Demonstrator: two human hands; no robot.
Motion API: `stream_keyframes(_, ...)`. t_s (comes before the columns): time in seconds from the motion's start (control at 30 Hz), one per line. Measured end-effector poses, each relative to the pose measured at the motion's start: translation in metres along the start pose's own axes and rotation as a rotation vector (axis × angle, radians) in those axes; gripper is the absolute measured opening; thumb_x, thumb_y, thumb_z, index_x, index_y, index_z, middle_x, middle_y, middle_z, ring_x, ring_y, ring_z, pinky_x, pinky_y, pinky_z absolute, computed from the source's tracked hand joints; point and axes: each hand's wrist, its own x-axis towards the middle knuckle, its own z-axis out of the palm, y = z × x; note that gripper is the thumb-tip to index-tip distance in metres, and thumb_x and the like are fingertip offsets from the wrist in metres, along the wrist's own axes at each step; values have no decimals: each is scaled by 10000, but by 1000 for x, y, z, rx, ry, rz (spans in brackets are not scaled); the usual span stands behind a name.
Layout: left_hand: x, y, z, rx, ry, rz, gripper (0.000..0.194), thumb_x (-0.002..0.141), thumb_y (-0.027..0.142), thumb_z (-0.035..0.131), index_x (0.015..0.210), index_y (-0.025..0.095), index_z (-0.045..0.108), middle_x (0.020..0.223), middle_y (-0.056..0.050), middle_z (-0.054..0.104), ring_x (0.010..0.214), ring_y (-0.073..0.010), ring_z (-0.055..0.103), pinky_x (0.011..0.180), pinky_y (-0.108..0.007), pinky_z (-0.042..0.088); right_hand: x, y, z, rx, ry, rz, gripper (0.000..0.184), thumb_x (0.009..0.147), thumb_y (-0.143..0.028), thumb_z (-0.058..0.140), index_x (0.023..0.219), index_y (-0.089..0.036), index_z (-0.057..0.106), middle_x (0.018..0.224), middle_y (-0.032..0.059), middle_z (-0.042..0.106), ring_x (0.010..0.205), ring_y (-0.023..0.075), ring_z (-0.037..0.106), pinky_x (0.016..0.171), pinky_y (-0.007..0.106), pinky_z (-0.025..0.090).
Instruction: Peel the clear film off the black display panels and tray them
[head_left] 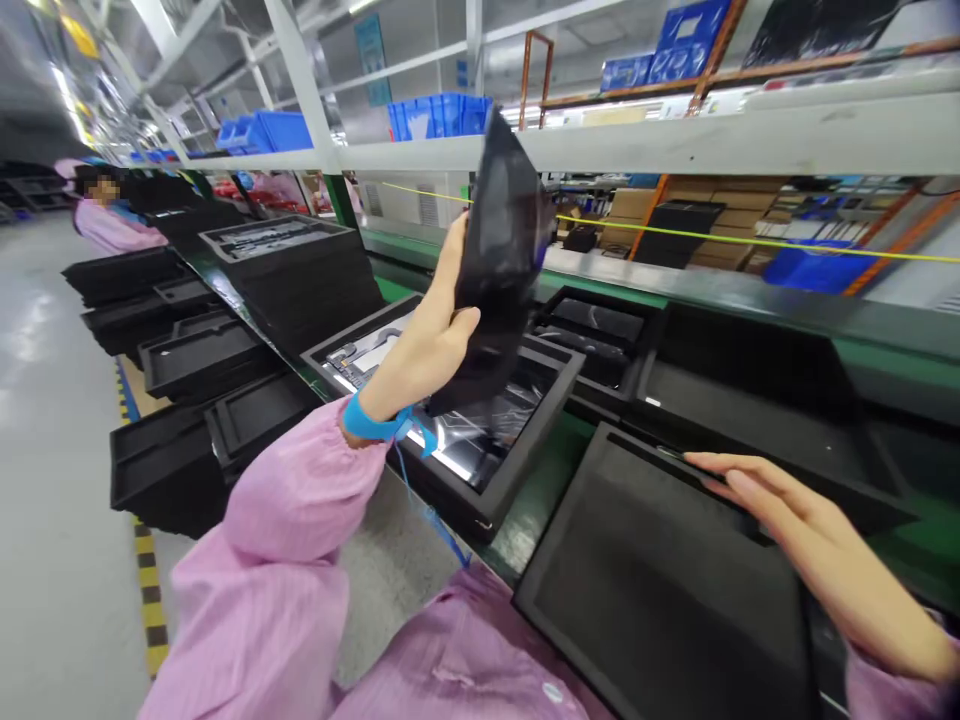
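Raised in front of me, a glossy black screen panel [501, 250] stands tilted nearly on edge. My left hand [424, 350] grips its near side, thumb on the face and fingers behind. Under that panel lies a foam-framed tray [525, 455] with a shiny dark screen and, at its left, parts with a ribbon cable. To the right, my right hand [795, 520] is closed at the far edge of a black foam tray [667, 590]. A thin dark piece shows under its fingertips, too hidden to name. A blue wrist strap [371, 420] circles my left wrist.
Black foam trays are stacked on the bench [292, 265] and along the floor at left [169, 460]. Behind stand more trays [600, 320] and a large black foam box [750, 370]. A white rail [637, 140] crosses above. A person in pink [112, 225] sits farther left.
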Motion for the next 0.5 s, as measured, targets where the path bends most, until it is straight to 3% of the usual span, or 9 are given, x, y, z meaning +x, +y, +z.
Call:
stream_keyframes(0.07, -1, 3, 4, 298, -134, 41, 870, 689, -76, 335, 1495, 90, 52, 1580, -127, 200, 1442, -192, 200, 1175, -356, 179, 4, -3, 9, 35, -74, 2, 494, 754, -694, 552, 1054, -311, 638, 1184, 21, 608, 1138, 304, 535, 1087, 494, 319)
stream_keyframes(0.13, -9, 6, 20, 604, -302, -20, 913, 658, -138, 299, 1498, 101, 34, 1501, -198, 344, 1354, -239, 395, 1098, -417, 348, 9, -4, 18, 51, -116, -27, 514, 753, -696, 554, 1041, -279, 637, 1157, 41, 614, 1120, 316, 540, 1078, 504, 327)
stream_keyframes(0.2, -21, 5, 42, 829, -408, -93, 865, 694, -157, 280, 1497, 102, 90, 1419, -256, 425, 1292, -296, 474, 1028, -500, 412, 12, -3, 28, 56, -139, -63, 524, 752, -700, 547, 1025, -261, 635, 1138, 55, 615, 1094, 323, 548, 1046, 514, 360)
stream_keyframes(0.33, -46, -8, 80, 946, -424, -148, 672, 825, -95, 229, 1460, 116, 286, 1389, -311, 449, 1324, -378, 411, 1005, -639, 357, 16, -1, 44, 135, -194, -84, 539, 736, -709, 572, 985, -235, 631, 1131, 83, 609, 1088, 317, 544, 1013, 488, 401)
stream_keyframes(0.5, -60, -23, 104, 922, -503, -168, 601, 857, -47, 278, 1440, 91, 326, 1435, -344, 356, 1372, -420, 271, 997, -727, 263, 16, -6, 56, 328, -245, -44, 522, 686, -674, 690, 931, -215, 646, 1104, 97, 608, 1129, 319, 500, 1048, 490, 353)
